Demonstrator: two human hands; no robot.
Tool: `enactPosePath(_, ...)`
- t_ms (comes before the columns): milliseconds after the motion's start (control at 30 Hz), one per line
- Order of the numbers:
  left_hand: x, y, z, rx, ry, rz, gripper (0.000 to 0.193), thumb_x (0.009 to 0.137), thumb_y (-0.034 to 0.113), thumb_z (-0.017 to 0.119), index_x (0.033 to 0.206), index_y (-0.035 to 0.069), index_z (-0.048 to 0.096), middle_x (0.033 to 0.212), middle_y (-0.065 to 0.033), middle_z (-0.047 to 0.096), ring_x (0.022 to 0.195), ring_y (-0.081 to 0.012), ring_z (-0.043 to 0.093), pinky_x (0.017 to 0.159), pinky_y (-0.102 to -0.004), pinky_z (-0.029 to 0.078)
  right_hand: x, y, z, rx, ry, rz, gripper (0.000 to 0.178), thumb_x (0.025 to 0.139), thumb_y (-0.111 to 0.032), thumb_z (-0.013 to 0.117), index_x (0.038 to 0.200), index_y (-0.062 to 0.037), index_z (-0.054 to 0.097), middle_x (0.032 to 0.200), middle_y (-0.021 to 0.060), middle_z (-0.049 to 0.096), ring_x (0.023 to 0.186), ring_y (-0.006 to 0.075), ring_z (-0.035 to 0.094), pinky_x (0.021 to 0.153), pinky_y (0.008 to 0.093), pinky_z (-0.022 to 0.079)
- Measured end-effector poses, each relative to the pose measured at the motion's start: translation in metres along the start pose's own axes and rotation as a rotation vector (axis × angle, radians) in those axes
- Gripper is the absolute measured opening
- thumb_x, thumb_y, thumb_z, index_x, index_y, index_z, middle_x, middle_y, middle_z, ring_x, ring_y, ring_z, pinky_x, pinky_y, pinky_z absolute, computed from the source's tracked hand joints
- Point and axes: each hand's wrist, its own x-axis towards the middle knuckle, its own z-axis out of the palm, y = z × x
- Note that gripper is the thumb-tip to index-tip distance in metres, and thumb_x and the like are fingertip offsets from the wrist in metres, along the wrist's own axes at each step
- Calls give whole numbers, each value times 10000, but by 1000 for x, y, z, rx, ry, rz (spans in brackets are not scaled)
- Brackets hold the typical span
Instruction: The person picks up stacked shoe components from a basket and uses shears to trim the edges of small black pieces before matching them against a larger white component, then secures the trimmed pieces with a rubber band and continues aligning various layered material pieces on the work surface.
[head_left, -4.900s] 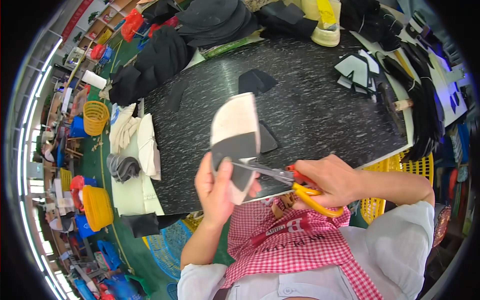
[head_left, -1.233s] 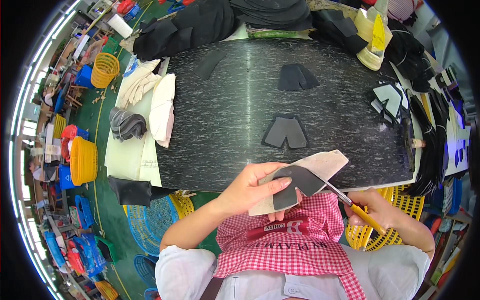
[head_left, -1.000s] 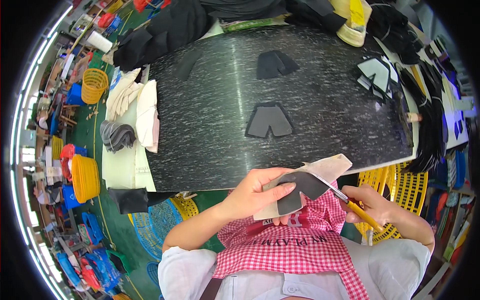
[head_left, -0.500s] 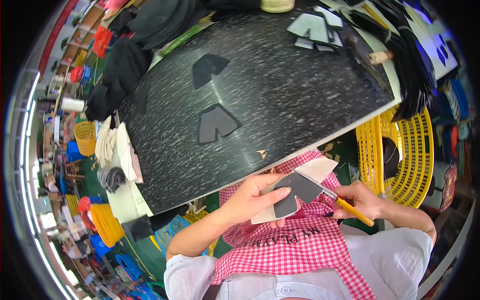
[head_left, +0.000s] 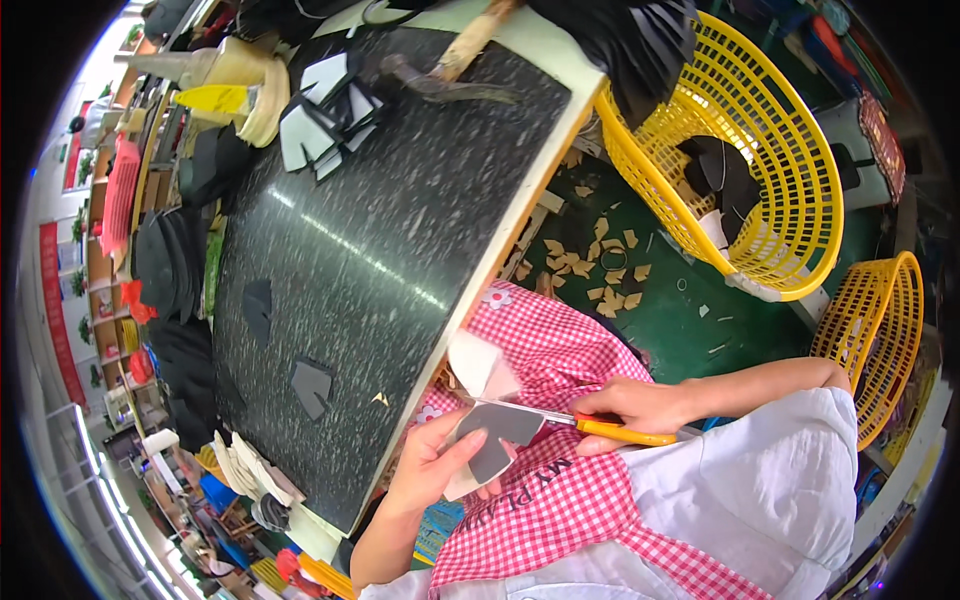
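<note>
1. Most fingers of my left hand (head_left: 428, 462) are hidden behind the grey piece (head_left: 488, 440), lower centre.
2. My right hand (head_left: 632, 403) covers part of the scissors (head_left: 622, 433).
3. The pale sheet's (head_left: 474, 362) upper end is blurred.
4. Black strips (head_left: 640, 50) are cut off by the top edge.
5. Things on the far-left shelves (head_left: 103, 320) are too small for me to tell.

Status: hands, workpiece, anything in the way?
Left hand pinching grey piece with white material. Right hand on scissors, blades along grey piece's upper edge. Checked apron behind blades in view; nothing seen blocking them.
</note>
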Motion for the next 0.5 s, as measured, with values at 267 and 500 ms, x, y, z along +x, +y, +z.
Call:
enactPosePath(267, 8, 10, 6, 47, -120, -62, 250, 942, 81, 460, 1151, -46, 511, 872, -157, 642, 596, -192, 642, 467, -269, 528, 0, 10, 5, 180, 103, -39, 411, 865, -427, 611, 762, -40, 518, 580, 38, 459, 558, 108, 468, 515, 310, 370)
enactPosePath(500, 25, 17, 9, 75, -216, -13, 351, 871, 26, 546, 1157, 20, 342, 911, -182, 611, 690, -224, 660, 536, -308, 557, 40, -22, -4, 295, 272, -310, 175, 831, -168, 664, 841, -50, 535, 674, -21, 511, 611, 54, 482, 526, 208, 391)
